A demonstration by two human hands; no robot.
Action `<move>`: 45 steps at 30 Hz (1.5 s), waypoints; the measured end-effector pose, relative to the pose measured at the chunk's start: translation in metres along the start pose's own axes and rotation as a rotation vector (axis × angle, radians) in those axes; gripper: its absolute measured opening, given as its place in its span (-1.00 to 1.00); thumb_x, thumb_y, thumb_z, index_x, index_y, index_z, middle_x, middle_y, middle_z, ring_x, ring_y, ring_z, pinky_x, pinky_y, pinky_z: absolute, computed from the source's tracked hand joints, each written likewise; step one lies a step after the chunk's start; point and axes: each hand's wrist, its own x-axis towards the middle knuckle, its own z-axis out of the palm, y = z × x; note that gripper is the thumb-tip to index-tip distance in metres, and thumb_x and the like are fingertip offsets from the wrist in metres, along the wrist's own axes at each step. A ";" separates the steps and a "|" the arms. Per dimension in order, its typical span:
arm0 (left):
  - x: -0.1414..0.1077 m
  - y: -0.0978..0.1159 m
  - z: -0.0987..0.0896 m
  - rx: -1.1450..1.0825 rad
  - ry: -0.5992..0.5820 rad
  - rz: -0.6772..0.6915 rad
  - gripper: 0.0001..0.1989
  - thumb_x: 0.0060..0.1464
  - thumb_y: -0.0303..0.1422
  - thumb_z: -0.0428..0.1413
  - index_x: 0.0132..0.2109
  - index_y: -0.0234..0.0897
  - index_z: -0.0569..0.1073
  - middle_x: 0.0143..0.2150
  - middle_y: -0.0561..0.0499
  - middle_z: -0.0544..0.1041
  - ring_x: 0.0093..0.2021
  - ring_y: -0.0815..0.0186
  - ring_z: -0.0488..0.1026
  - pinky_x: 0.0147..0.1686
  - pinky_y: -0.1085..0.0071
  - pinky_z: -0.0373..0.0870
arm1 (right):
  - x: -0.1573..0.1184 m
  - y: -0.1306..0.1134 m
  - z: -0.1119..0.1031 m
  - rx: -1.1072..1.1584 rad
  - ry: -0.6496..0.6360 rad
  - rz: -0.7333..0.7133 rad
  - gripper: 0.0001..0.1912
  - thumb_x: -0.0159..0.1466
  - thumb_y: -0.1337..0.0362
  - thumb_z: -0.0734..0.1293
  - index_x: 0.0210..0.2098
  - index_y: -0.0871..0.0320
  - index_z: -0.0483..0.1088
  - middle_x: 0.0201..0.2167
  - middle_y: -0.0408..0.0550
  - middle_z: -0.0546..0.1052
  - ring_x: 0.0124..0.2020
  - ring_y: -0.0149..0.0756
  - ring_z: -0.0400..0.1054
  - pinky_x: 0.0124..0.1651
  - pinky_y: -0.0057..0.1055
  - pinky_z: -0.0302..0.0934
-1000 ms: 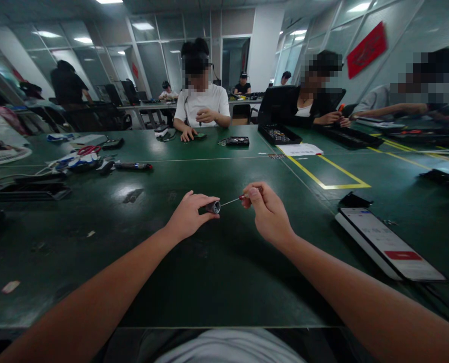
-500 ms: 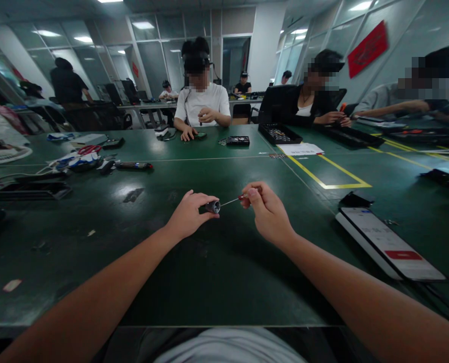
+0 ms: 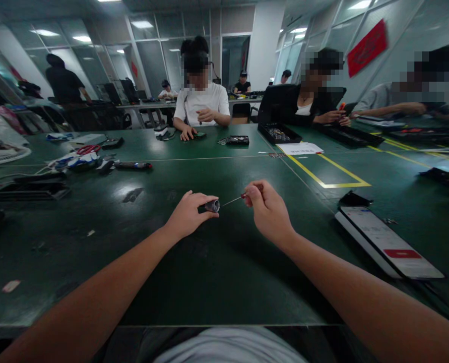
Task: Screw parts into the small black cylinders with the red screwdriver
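Holding screwdriver (image 3: 243, 195) beside tube (image 3: 211, 206), well inside table edge (image 3: 232, 324).

- can you read the white sheet (image 3: 300, 149) on the table (image 3: 194, 282)?
- no, its dark print is too blurred.
- the phone screen (image 3: 388, 234)?
- small marks, no legible word or number.
- and the red wall banner (image 3: 367, 48)?
- unreadable too.

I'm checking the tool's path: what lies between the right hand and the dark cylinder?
In the head view: a thin metal shaft, pointing toward the cylinder.
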 end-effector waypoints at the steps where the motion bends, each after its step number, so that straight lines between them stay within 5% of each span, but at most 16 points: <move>1: 0.000 0.000 0.000 -0.002 0.000 -0.001 -0.56 0.10 -0.20 0.32 0.12 -0.09 0.51 0.07 -0.01 0.59 0.13 0.12 0.47 0.37 -0.15 -0.01 | 0.000 0.000 0.000 0.014 0.008 -0.003 -0.76 0.46 0.12 0.14 -0.23 0.08 0.34 -0.44 -0.14 0.47 -0.38 -0.28 0.38 -0.25 -0.30 0.21; 9: -0.001 0.000 0.001 0.012 0.025 0.025 -0.60 0.08 -0.20 0.33 0.07 -0.08 0.53 0.04 0.02 0.59 0.12 0.14 0.46 0.38 -0.14 -0.03 | -0.001 0.004 0.004 0.157 -0.068 -0.008 -0.75 0.46 0.09 0.16 -0.22 0.08 0.34 -0.42 -0.14 0.47 -0.38 -0.31 0.38 -0.25 -0.30 0.25; 37: -0.001 0.000 0.000 0.007 0.028 0.034 -0.60 0.07 -0.16 0.33 0.05 -0.08 0.53 0.02 0.02 0.60 0.08 0.13 0.48 0.38 -0.11 -0.02 | -0.003 0.001 0.000 0.075 0.031 -0.046 -0.76 0.47 0.11 0.14 -0.21 0.08 0.34 -0.43 -0.15 0.46 -0.40 -0.31 0.36 -0.27 -0.30 0.22; 45: -0.001 0.002 0.000 0.005 0.011 0.032 -0.60 0.06 -0.17 0.33 0.05 -0.08 0.53 0.01 0.04 0.60 0.09 0.16 0.48 0.38 -0.09 -0.03 | -0.005 -0.001 0.003 0.055 -0.094 -0.078 -0.77 0.47 0.10 0.16 -0.17 0.07 0.35 -0.41 -0.15 0.51 -0.36 -0.29 0.43 -0.25 -0.32 0.23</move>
